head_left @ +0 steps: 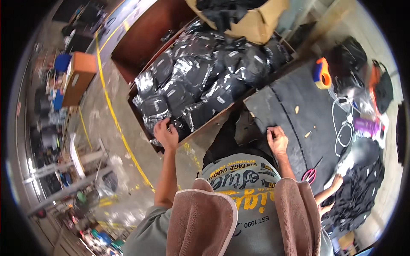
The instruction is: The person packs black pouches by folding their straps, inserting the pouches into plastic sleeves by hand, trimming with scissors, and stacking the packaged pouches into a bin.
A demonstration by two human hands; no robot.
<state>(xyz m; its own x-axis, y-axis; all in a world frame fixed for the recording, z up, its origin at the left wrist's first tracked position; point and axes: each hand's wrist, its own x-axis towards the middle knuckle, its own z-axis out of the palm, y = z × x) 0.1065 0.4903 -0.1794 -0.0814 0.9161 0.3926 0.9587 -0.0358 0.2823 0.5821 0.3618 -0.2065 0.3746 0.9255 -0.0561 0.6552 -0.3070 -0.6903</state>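
Observation:
My left hand (166, 135) is over the near left corner of a large open box (234, 106), its fingers apart. They reach toward a black pack in clear shiny plastic (154, 106), and I cannot tell whether they touch it. Many similar wrapped black packs fill the box. At the left edge of the dark-topped table (284, 100), my right hand (277, 140) is loosely curled, with nothing visible in its fingers. Pink-handled scissors (309, 175) lie on the table to the right of that forearm.
Another person's hand (336, 182) is beside clear plastic (345, 164) and a black heap (356, 198). A tape dispenser (322, 74), a white cable (337, 123) and small scraps lie on the table. A cardboard carton (256, 23) stands behind. A yellow line (114, 115) crosses the floor.

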